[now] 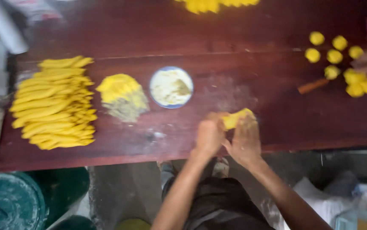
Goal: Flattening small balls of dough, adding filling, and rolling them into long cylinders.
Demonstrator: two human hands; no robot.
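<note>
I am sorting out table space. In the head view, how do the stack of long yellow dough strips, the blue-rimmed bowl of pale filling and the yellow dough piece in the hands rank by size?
Largest to smallest:
1. Stack of long yellow dough strips
2. Blue-rimmed bowl of pale filling
3. Yellow dough piece, pinched between the left hand and right hand, partly hidden.

Both forearms are bare, with no sleeves in view. The left hand and right hand wear no gloves. Dark clothing covers the lap.

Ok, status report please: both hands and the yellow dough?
Left hand and right hand both closed on yellow dough piece, above table edge. Bowl apart, nothing blocking.
</note>
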